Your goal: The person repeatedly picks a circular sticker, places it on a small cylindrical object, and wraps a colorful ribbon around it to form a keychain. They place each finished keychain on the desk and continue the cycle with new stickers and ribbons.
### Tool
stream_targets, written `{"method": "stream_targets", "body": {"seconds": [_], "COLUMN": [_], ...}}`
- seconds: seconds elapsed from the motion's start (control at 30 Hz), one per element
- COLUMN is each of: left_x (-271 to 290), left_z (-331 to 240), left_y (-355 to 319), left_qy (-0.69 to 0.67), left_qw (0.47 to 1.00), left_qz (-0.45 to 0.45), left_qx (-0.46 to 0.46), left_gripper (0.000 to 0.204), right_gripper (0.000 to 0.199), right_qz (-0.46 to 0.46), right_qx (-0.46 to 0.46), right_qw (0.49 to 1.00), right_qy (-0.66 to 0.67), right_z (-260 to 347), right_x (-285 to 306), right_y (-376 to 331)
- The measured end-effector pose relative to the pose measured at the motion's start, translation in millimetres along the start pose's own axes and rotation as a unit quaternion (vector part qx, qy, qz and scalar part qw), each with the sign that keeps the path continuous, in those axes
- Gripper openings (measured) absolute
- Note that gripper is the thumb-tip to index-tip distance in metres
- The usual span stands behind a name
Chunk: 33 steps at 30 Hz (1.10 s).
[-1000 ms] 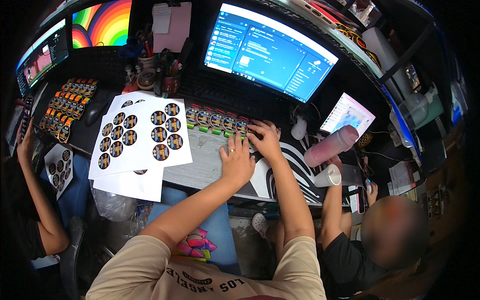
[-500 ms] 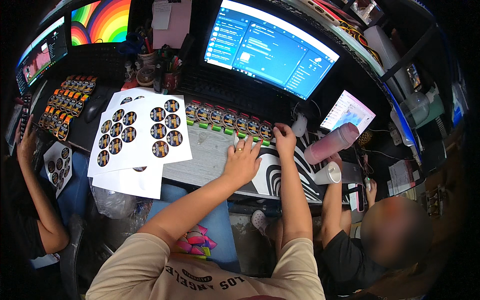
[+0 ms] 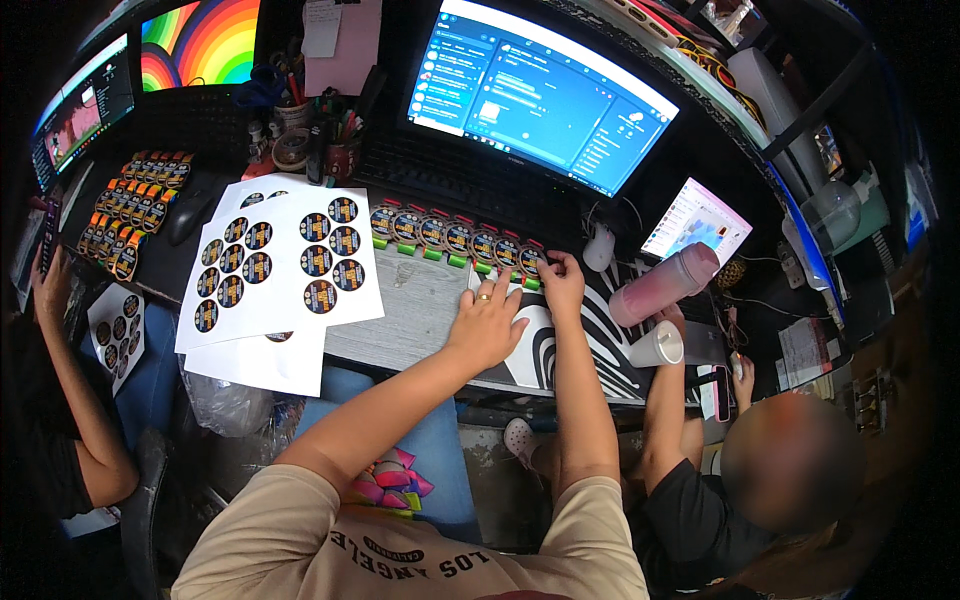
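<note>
I'm seeing overlapping paper sheets [image 3: 284, 292] overhanging the desk [image 3: 400, 310]; one bump could be sliding them off. The medal row [image 3: 457, 239] is lying below the keyboard [image 3: 415, 180]. The left hand [image 3: 485, 327], open and spread by the green ribbons [image 3: 431, 254], could be dragging pieces crooked; the right hand [image 3: 563, 287], curling at the end medal [image 3: 529, 260], could be over-pushing. Whether it's gripping, I can't tell. I'm counting: sheets unclear, seven medals, one bottle [image 3: 660, 290], one cup [image 3: 652, 350].

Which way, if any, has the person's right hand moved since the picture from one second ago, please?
Yes: the right hand has shifted rightward along the row of round badges, closer to the white mouse.
</note>
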<state>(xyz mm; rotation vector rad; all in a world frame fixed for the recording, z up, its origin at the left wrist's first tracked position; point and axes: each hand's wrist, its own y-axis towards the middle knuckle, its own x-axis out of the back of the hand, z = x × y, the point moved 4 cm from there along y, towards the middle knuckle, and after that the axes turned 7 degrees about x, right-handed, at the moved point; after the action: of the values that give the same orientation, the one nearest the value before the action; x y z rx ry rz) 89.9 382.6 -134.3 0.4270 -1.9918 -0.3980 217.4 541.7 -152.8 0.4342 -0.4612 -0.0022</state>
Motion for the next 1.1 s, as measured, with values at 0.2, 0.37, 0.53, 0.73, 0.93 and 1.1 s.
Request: {"method": "stream_targets", "body": {"seconds": [0.2,0.37,0.53,0.73,0.93,1.1], "left_x": [2,15,62,112,100,84], "left_z": [0,0,40,104,88,80], "left_y": [1,-7,-61,-100,-92,-86], "left_qy": [-0.012,-0.061,0.067,0.169,0.148,0.147], "left_qw": [1.000,0.998,0.994,0.960,0.980,0.980], "left_qz": [-0.016,0.021,0.039,0.070,0.030,0.027], "left_qx": [-0.005,-0.002,0.080,0.210,0.127,0.134], "left_gripper": [0.048,0.043,0.056,0.063,0.063,0.062], "right_gripper": [0.029,0.028,0.030,0.025,0.021,0.023], "right_qz": [-0.017,-0.054,-0.048,-0.078,-0.115,-0.110], "right_qx": [-0.004,0.011,0.034,0.028,0.038,0.044], "right_qw": [0.999,0.997,0.997,0.992,0.990,0.990], "right_qy": [0.041,0.063,0.051,0.097,0.077,0.076], "right_z": [-4,-1,11,23,31,33], "right_x": [2,14,38,48,47,47], "right_y": [0,-18,-64,-114,-118,-120]}}
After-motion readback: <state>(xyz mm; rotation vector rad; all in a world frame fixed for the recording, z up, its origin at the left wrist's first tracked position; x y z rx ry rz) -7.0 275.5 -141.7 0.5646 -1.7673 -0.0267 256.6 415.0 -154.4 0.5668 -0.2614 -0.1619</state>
